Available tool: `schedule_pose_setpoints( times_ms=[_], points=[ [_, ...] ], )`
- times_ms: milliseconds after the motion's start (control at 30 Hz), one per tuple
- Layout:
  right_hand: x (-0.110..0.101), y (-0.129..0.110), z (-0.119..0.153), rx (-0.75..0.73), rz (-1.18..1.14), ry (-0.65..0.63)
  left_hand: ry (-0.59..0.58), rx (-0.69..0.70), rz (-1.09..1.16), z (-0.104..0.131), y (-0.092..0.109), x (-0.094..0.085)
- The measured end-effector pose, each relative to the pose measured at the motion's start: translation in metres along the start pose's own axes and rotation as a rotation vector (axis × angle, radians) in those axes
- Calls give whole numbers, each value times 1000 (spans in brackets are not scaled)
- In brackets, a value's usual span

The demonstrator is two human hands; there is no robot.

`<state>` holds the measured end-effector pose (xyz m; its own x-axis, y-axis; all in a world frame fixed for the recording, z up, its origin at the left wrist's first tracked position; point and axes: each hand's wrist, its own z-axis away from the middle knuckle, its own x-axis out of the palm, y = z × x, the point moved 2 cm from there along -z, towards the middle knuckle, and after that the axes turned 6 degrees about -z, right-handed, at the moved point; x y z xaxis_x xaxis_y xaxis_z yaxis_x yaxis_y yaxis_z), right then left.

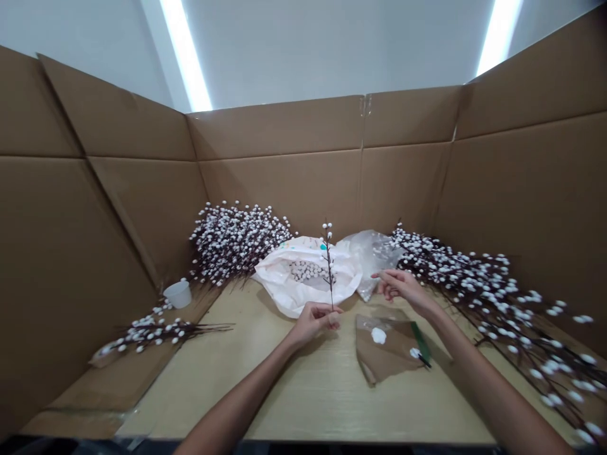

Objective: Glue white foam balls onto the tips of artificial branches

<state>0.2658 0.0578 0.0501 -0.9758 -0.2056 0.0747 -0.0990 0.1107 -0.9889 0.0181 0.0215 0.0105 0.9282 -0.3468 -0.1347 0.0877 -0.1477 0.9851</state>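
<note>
My left hand (317, 321) pinches the lower end of a thin dark artificial berry stem (331, 272). The stem stands upright, with a few white berries near its tip and bare side twigs below. To its right, my right hand (401, 289) hovers over the table with thumb and fingers drawn together; whatever may be between the fingertips is too small to make out. Behind the stem lies an open white bag (275, 278) holding loose white berries (306, 272). Below my right hand, a brown cardboard piece (386, 354) carries a white blob (378, 335) and a smaller white smear beside a dark stick (423, 360).
Bunches of white-berried stems lie at the back left (237, 240) and along the right (455, 272). A clear plastic bag (372, 253) sits behind my right hand. At left are a white cup (178, 294) and a smaller bunch (156, 332). Cardboard walls (284, 133) surround the table.
</note>
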Motion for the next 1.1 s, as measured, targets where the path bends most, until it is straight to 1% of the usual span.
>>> schedule_pose_setpoints(
  times_ms=[100,200,333,467,533,700,900,1100],
  points=[
    [-18,11,-5,-53,26,106,-8,-39,34,-1,-10,-4],
    [-27,18,-9,-161,99,222,-28,-58,47,-4,-14,-3],
    [-33,26,-10,-292,254,370,-48,-86,40,-4,-17,0],
    [-37,31,-7,-328,464,510,-45,-92,14,-3,-15,3],
    [-37,33,-7,-334,515,563,-53,-96,4,-3,-14,3],
    [-39,34,-10,-357,480,562,-68,-99,-4,-5,-15,1],
    [-42,37,-13,-342,418,588,-94,-84,-11,-6,-18,0],
    [-42,47,-15,-254,362,519,-89,-107,-11,-6,-19,1]
  ],
)
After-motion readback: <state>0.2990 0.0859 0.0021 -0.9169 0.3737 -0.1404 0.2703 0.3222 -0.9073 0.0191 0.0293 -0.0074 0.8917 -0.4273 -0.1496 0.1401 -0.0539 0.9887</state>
